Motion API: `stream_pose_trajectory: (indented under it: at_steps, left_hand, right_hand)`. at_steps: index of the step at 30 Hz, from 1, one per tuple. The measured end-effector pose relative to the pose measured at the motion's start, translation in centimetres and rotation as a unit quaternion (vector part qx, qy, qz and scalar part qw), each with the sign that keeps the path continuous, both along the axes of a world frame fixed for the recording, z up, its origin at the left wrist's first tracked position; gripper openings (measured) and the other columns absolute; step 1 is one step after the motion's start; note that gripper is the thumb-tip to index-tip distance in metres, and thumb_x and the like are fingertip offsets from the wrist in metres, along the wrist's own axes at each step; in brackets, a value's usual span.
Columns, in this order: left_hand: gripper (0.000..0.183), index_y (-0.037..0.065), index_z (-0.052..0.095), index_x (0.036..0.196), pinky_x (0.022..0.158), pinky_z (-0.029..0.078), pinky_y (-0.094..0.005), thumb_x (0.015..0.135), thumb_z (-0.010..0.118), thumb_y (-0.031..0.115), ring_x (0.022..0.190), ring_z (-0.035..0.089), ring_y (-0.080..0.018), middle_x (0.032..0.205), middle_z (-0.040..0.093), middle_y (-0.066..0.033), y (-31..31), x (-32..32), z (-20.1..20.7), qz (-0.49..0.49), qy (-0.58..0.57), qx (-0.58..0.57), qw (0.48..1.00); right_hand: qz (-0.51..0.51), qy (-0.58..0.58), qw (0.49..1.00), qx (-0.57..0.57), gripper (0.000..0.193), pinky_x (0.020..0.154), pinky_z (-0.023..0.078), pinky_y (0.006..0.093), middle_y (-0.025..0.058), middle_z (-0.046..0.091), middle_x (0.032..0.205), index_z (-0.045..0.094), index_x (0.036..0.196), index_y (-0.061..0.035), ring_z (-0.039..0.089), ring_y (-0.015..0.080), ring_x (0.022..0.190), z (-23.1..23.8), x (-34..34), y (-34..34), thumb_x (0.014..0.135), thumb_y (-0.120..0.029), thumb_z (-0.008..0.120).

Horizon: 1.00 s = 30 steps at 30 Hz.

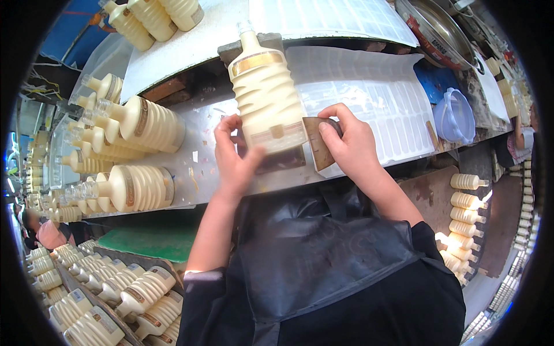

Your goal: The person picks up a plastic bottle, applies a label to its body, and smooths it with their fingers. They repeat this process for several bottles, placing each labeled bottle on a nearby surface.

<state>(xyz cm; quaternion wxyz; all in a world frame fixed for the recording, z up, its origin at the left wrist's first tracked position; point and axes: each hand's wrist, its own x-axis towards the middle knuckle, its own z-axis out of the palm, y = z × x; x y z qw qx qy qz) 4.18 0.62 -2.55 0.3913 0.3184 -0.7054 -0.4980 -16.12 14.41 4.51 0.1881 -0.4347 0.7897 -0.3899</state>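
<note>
A cream-coloured bottle (266, 98) with spiral ridges, a gold band and a clear neck leans on a dark block (229, 52) at the middle of the worktable. My left hand (234, 153) grips its lower left side, fingers at the edge and thumb across the base, slightly blurred. In my right hand (349, 138) is a flat brown scraper (317, 143), pinched between thumb and fingers. Its edge stands close against the bottle's lower right side; whether they touch, I cannot tell. Under the bottle's base a dark reddish-brown piece (283, 161) shows in part.
Several similar bottles (153, 124) stand in rows on the table's left. White translucent segmented sheets (369, 104) cover its right, near a blue-purple basin (456, 118) and a large metal pan (441, 32). More bottles fill racks (130, 288) at lower left and a row (464, 216) at right.
</note>
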Motion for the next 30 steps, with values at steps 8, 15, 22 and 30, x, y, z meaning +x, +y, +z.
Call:
stream_pose_trajectory:
  at_steps: [8, 15, 22, 30]
  left_hand:
    - [0.045, 0.004, 0.045, 0.145, 0.112, 0.041, -0.0381, 0.113, 0.038, 0.035, 0.128, 0.053, -0.0204, 0.14, 0.056, -0.0097, -7.7, -6.0, 2.9, -0.094, 0.2, 0.286, 0.932]
    - [0.052, 0.005, 0.053, 0.141, 0.108, 0.045, -0.0379, 0.109, 0.045, 0.046, 0.124, 0.058, -0.0229, 0.135, 0.062, -0.0099, -10.5, -6.9, 6.5, -0.087, 0.145, 0.414, 0.894]
    - [0.027, 0.006, 0.073, 0.109, 0.089, 0.049, -0.0291, 0.094, 0.073, 0.029, 0.095, 0.063, -0.0111, 0.101, 0.07, -0.0015, -6.8, -2.6, 13.7, -0.079, -0.007, 0.162, 0.984]
    - [0.035, 0.001, 0.072, 0.114, 0.079, 0.052, -0.0248, 0.097, 0.074, 0.031, 0.087, 0.065, -0.0099, 0.102, 0.072, -0.0047, -13.5, -5.0, 22.1, 0.03, 0.094, -0.143, 0.985]
  right_hand:
    - [0.063, -0.082, 0.99, -0.094, 0.024, 0.062, 0.05, 0.0416, 0.016, 0.065, 0.07, 0.062, 0.119, -0.0132, 0.067, 0.0351, 0.064, -3.3, 0.3, -0.5, 0.098, -0.025, 0.061]
    - [0.051, -0.08, 0.991, -0.092, 0.023, 0.069, 0.052, 0.0399, 0.0172, 0.069, 0.08, 0.066, 0.118, -0.0117, 0.068, 0.0331, 0.071, -4.2, -1.5, 0.2, 0.098, -0.023, 0.063]
    - [0.029, -0.314, 0.941, -0.122, 0.024, 0.06, 0.041, 0.022, -0.0029, 0.061, 0.075, 0.065, 0.121, -0.0062, 0.052, 0.0026, 0.066, -2.8, -4.0, 1.1, 0.099, -0.016, 0.065]
    - [-0.069, -0.403, 0.902, -0.139, 0.039, 0.068, 0.043, 0.0201, 0.0021, 0.067, 0.113, 0.058, 0.135, -0.0068, 0.061, 0.0078, 0.088, -0.2, -9.2, 6.2, 0.097, -0.014, 0.06]
